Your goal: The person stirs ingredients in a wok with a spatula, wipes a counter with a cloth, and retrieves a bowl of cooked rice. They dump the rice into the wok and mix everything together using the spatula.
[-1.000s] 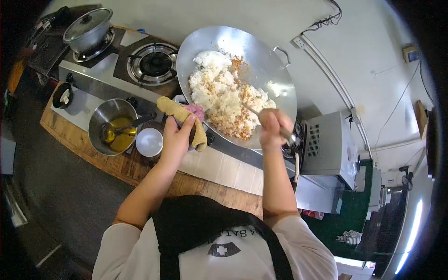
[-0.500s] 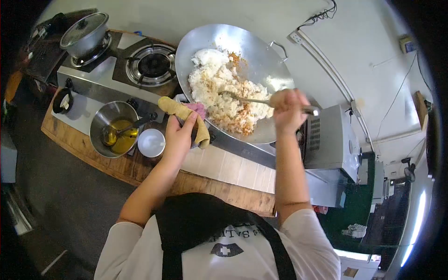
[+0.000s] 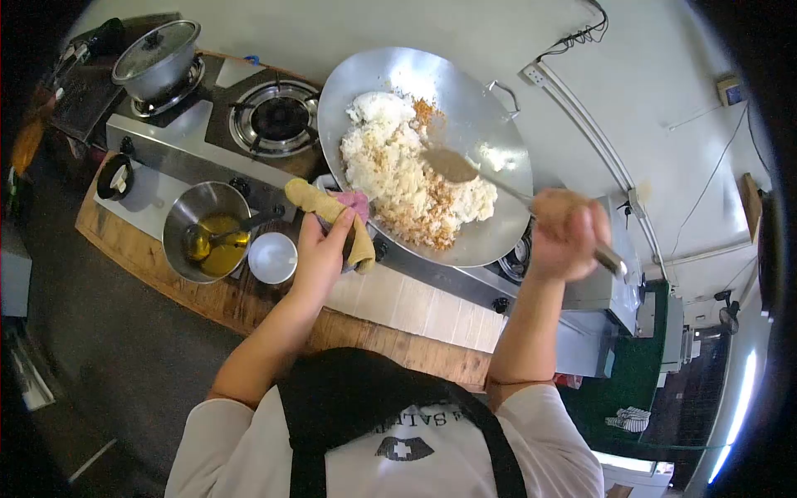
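A wide metal wok (image 3: 407,70) holds a heap of white rice (image 3: 378,153) with brown-orange bits mixed through it. My right hand (image 3: 569,236) is wrapped round the handle of a long metal spatula (image 3: 452,165), whose blurred blade is over the rice; I cannot tell whether it touches. At the wok's near left rim, my left hand (image 3: 322,249) is closed on a folded yellow and pink cloth (image 3: 332,206). The wok's handle there is mostly hidden by the cloth.
Left of the wok is a bare gas burner (image 3: 276,120); farther left stands a lidded pot (image 3: 158,62). A metal bowl (image 3: 184,261) with yellow oil and a ladle, a white bowl (image 3: 272,258) and a small black bowl (image 3: 115,178) sit along the counter's front.
My right hand has moved right and toward me, drawing the spatula's blade up from within the rice. My left hand stays on the cloth at the rim.
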{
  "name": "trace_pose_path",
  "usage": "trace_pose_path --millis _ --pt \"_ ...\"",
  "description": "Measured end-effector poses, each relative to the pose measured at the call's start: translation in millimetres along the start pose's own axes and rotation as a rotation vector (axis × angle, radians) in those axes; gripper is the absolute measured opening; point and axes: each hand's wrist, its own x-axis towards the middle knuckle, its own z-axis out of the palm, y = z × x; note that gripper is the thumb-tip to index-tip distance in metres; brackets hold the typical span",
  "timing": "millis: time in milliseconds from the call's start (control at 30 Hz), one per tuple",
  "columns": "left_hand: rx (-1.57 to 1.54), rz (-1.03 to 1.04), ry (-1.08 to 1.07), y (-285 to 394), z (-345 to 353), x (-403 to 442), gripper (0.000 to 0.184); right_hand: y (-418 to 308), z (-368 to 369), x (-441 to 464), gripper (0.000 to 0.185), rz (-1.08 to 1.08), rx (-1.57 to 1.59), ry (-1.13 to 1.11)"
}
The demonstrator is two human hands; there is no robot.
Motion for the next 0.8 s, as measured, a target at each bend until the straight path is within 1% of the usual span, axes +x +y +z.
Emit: trace_pose_path --millis 33,67,133,167,233,267,333,367,400,467,533,567,633,700,767,800 --pt "-0.008 0.003 -0.008 -3 -1 2 0.028 -5 3 -1 0.032 -0.054 0.048 -0.063" --pt "-0.016 0.011 -0.020 -3 -3 3 0.028 20 7 -13 0.032 -0.033 -0.110 0.152" --pt "0.051 -0.002 -0.022 1 -2 1 0.027 88 -17 -37 0.030 0.060 -0.270 0.033" --pt "0.074 -0.005 -0.016 1 -1 0 0.027 77 0 -25 0.031 0.154 -0.163 0.020" --pt "0.066 0.037 -0.031 -1 -3 -3 0.026 68 4 -12 0.034 0.171 -0.137 0.083" --pt "0.053 0.067 -0.029 -2 -1 0 0.026 48 6 -9 0.033 0.139 -0.062 0.220" --pt "0.035 0.073 -0.032 5 3 3 0.025 -8 24 -4 0.030 0.072 0.119 0.167" --pt "0.034 0.058 -0.040 5 2 -2 0.025 -32 35 -6 0.027 0.035 0.217 0.003" --pt "0.045 -0.018 -0.025 5 1 -2 0.025 -39 42 -11 0.023 -0.024 0.139 -0.176" --pt "0.024 -0.011 0.002 3 2 0 0.025 -34 56 -32 0.020 -0.112 -0.250 -0.444" --pt "-0.032 0.012 0.025 0 7 0 0.024 5 87 -40 0.003 -0.103 -0.703 -0.591" --pt "-0.005 0.038 -0.008 0 7 1 0.024 46 84 -55 0.006 -0.159 -0.648 -0.553" --pt "0.050 0.090 -0.064 3 3 4 0.023 96 82 -34 0.024 -0.375 -0.445 -0.603" --pt "0.046 0.011 -0.018 5 3 -2 0.021 105 76 -7 0.023 -0.161 -0.647 -0.407" --pt "-0.035 -0.033 0.010 6 6 1 0.020 134 58 8 0.024 -0.155 -0.474 -0.236" --pt "-0.057 0.012 0.012 9 9 0 0.020 146 51 15 0.024 -0.126 -0.462 -0.151"
